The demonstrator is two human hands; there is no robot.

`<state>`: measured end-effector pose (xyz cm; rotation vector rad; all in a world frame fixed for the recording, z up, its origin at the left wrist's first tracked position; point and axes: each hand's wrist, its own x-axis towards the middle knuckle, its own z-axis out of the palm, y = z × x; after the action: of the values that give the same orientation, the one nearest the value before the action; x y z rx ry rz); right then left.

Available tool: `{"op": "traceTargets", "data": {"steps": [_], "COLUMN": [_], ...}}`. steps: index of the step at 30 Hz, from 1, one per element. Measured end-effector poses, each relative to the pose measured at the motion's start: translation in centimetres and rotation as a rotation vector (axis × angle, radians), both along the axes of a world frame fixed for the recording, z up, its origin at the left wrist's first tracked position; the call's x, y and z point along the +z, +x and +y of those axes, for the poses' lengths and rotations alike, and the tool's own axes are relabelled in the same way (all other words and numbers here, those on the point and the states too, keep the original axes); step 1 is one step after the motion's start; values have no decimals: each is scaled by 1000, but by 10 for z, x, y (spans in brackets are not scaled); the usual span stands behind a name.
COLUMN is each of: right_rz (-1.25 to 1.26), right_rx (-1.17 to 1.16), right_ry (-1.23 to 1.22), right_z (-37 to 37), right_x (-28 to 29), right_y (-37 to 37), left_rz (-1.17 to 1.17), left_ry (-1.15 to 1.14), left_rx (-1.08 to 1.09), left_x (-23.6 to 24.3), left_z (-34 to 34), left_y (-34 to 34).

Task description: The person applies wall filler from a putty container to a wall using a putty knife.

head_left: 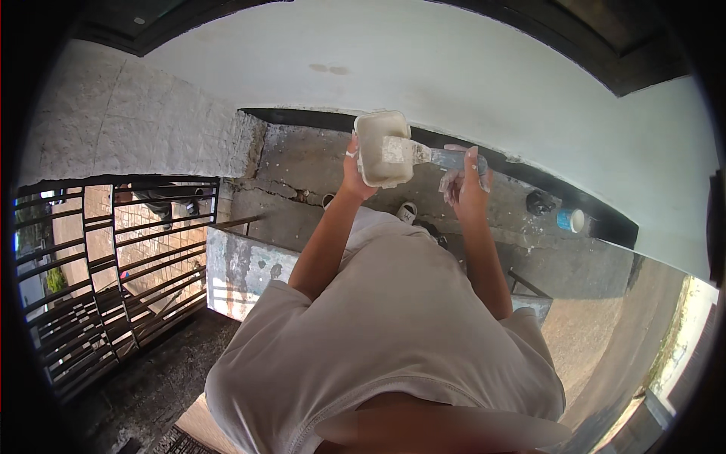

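Observation:
My left hand [358, 175] grips the side of a small off-white rectangular tub [373, 148], held up in front of the pale wall. In my right hand [470, 181] is a putty knife [451, 159], its grey handle wrapped by my fingers. The wide, whitish-coated blade points left and lies over the tub; whether it touches the inside I cannot tell. Pale paste smears the fingers of my right hand.
A blue-and-white cup [570, 220] lies on the concrete floor by the wall, beside a crumpled black bag [539, 202]. A paint-spattered low bench [249, 266] stands close to me. Left is a dark metal gate [113, 257]. A dark strip [302, 116] edges the white wall [423, 68].

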<state>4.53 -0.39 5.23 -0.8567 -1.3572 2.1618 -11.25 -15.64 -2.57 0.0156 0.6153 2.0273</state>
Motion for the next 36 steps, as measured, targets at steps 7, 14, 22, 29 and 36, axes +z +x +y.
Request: {"op": "traceTargets", "data": {"steps": [7, 14, 22, 29, 36], "right_rz": [-118, -113, -124, -107, -42], "right_rx": [-72, -176, -261, -241, -153], "right_ry": [338, 369, 321, 344, 220], "right_z": [19, 23, 32, 36, 41], "right_x": [2, 3, 9, 9, 7], "right_y": [-3, 8, 25, 15, 1], "left_rz": [52, 102, 127, 119, 97], "left_ry": [1, 20, -49, -94, -24], "left_rx": [-70, -181, -247, -205, 7], "left_x": [8, 10, 9, 13, 23], "left_z": [7, 22, 27, 23, -14], "left_y": [4, 0, -18, -28, -31]}}
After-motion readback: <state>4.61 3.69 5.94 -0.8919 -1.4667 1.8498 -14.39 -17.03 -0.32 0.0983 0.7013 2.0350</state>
